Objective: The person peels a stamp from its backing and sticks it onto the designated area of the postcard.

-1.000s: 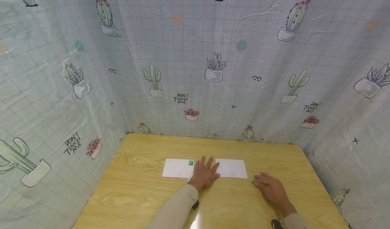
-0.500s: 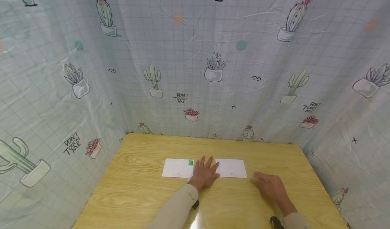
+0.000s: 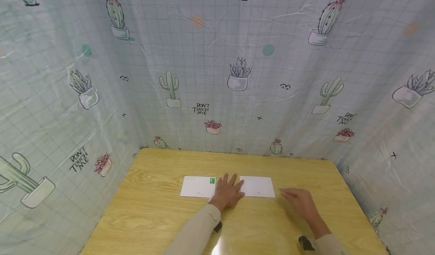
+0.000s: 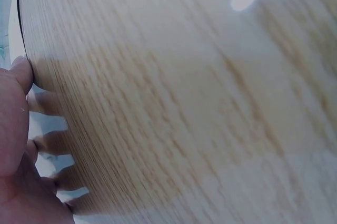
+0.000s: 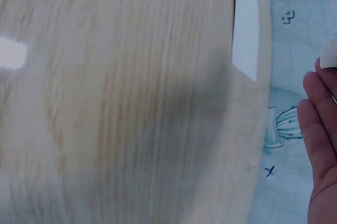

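Note:
Two white envelopes (image 3: 195, 187) lie side by side on the wooden table, the left one bearing a green stamp (image 3: 212, 180) at its upper right corner. My left hand (image 3: 227, 191) rests between them with spread fingers, overlapping the inner edges of the left envelope and the right envelope (image 3: 258, 187). Just right of the right envelope, my right hand (image 3: 300, 204) is raised over the table. At its fingertips it pinches a small stamp (image 5: 329, 54), whose pale side and toothed edge show in the right wrist view. The right thumb is hidden there.
The wooden table (image 3: 153, 209) reaches back to a curtain (image 3: 217, 77) printed with cacti, which also hangs at both sides. A dark strap (image 3: 306, 243) circles the right wrist. Light glares off the table's front.
My right hand has turned and shifted slightly left and up; the green at its fingertips no longer shows in the head view. The left hand and envelopes stay put.

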Action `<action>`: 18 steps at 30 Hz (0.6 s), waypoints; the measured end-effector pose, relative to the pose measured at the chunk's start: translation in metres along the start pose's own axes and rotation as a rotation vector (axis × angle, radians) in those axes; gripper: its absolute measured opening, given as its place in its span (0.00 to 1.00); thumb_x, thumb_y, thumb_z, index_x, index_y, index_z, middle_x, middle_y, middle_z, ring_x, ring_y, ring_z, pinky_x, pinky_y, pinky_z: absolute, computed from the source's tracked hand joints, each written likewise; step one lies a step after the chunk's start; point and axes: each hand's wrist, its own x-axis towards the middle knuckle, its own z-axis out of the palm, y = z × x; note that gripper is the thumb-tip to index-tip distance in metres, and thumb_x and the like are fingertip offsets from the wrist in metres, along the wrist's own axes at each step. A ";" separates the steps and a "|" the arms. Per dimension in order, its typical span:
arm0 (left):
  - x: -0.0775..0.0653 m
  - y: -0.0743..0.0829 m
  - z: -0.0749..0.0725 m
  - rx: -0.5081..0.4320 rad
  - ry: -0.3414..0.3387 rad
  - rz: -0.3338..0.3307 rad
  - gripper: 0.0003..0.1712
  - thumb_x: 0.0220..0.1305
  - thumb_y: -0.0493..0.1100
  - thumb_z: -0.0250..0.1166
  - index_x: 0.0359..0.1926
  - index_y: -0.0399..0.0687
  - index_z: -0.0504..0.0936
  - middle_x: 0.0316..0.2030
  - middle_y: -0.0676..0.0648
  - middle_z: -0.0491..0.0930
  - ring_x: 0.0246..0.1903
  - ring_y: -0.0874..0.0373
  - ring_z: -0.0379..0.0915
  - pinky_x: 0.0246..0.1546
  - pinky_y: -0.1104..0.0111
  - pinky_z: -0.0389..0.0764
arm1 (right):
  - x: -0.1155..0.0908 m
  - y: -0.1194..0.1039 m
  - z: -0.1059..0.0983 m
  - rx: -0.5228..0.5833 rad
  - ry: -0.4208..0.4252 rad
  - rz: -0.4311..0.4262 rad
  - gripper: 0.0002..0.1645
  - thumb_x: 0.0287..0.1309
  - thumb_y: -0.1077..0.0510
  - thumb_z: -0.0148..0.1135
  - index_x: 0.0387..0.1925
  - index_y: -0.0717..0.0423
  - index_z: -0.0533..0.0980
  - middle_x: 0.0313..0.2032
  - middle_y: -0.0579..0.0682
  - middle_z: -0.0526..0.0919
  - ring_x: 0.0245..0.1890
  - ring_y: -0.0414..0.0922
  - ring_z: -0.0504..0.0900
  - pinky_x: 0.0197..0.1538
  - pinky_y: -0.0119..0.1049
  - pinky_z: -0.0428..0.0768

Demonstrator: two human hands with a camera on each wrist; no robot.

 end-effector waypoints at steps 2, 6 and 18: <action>0.000 0.000 0.000 -0.005 0.000 -0.002 0.33 0.81 0.62 0.48 0.81 0.66 0.61 0.84 0.48 0.51 0.83 0.38 0.43 0.81 0.42 0.52 | 0.002 -0.006 -0.002 0.019 -0.004 0.008 0.09 0.69 0.58 0.67 0.43 0.55 0.90 0.45 0.51 0.93 0.48 0.55 0.91 0.53 0.52 0.87; 0.001 -0.001 0.001 -0.015 0.002 0.001 0.33 0.81 0.62 0.48 0.81 0.66 0.61 0.84 0.47 0.51 0.83 0.37 0.44 0.81 0.41 0.52 | 0.006 -0.016 -0.005 0.065 -0.020 0.038 0.10 0.70 0.56 0.66 0.45 0.54 0.90 0.46 0.51 0.93 0.50 0.56 0.91 0.54 0.51 0.87; 0.001 -0.003 0.001 -0.061 0.008 0.008 0.33 0.80 0.61 0.50 0.81 0.65 0.62 0.84 0.47 0.52 0.83 0.37 0.42 0.81 0.41 0.51 | 0.013 -0.036 -0.004 0.150 0.043 0.002 0.06 0.65 0.57 0.71 0.41 0.49 0.91 0.42 0.46 0.94 0.45 0.32 0.88 0.47 0.32 0.87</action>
